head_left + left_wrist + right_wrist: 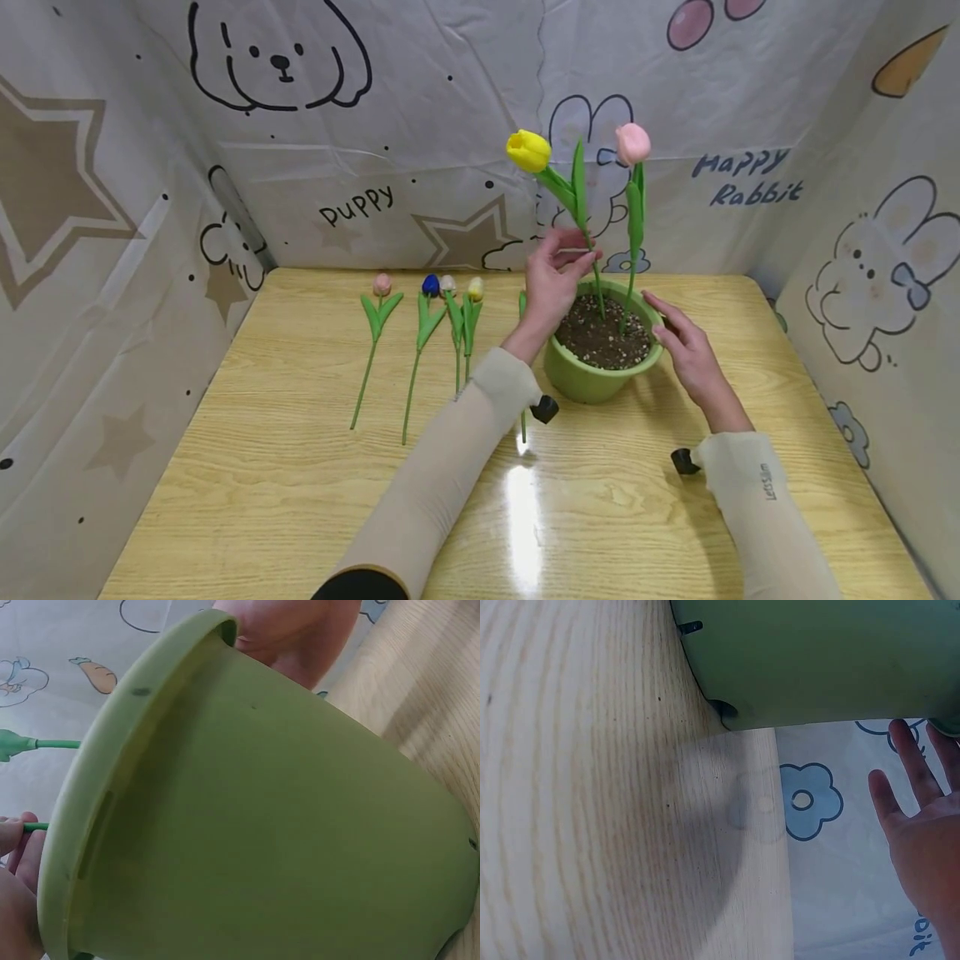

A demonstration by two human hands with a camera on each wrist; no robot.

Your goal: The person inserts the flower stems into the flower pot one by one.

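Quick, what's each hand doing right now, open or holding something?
Left hand: closed, pinching the yellow tulip.
Right hand: open, resting against the green pot.

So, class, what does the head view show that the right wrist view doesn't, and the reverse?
Only the head view: the left hand pinching the yellow tulip by its stem, the upright pink tulip, the soil, and the blue tulip lying on the table.

Only the right wrist view: dark notches at the pot's base.

Both: the green pot, the right hand beside it, the tabletop and the printed backdrop.
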